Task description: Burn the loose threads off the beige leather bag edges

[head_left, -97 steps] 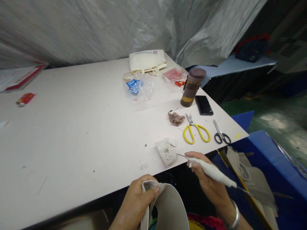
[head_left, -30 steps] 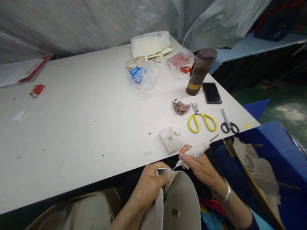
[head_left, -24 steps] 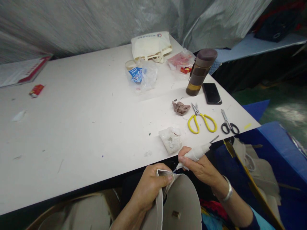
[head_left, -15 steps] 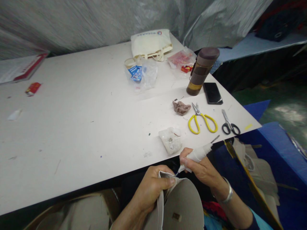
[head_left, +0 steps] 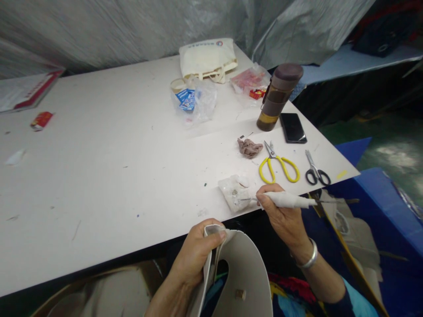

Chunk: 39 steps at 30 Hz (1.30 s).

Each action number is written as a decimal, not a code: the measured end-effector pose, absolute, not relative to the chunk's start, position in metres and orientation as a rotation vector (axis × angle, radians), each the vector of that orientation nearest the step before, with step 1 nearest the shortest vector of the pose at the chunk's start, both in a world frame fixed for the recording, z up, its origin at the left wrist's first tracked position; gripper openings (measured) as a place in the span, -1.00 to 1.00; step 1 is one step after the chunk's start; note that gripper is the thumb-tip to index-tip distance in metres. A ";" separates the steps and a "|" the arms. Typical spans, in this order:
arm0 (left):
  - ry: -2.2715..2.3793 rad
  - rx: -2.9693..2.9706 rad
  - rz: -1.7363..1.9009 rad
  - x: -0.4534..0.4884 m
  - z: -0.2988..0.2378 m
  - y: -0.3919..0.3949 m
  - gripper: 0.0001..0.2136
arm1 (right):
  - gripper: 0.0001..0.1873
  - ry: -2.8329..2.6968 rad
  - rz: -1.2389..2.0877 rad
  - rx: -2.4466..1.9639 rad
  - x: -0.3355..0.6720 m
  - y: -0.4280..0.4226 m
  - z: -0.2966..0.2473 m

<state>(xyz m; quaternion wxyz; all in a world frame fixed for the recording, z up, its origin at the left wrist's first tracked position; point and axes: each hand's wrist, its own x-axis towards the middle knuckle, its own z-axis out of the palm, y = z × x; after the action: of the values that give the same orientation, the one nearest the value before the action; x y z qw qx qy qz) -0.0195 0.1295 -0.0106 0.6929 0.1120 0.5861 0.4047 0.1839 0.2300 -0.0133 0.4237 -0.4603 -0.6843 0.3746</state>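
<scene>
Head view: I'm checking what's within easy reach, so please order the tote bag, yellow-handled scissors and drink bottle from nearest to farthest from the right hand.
1. Yellow-handled scissors: just beyond the right hand.
2. Drink bottle: farther back, standing beside the phone.
3. Tote bag: farthest, at the back, by the grey sheeting.

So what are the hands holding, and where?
The left hand pinches a beige piece by its top edge; the right hand holds a thin-tipped tool by its white handle.
</scene>
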 end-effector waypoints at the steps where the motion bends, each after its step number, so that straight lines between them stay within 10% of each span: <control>1: 1.297 0.239 0.902 -0.021 -0.010 0.130 -0.64 | -0.77 -1.722 0.928 -1.144 0.183 0.231 -0.013; 26: 1.211 0.200 0.875 -0.036 -0.018 0.130 -0.59 | -0.87 -1.921 0.801 -1.067 0.180 0.231 -0.011; 39: 1.117 0.171 0.856 -0.035 -0.016 0.130 -0.61 | -0.78 -1.448 1.405 -1.082 0.165 0.185 -0.022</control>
<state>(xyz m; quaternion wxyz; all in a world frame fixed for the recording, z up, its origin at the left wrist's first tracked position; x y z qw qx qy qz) -0.0349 0.1305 -0.0162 0.7591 0.0787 0.5129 0.3930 0.1648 0.1846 -0.0225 0.4134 -0.4302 -0.5758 0.5590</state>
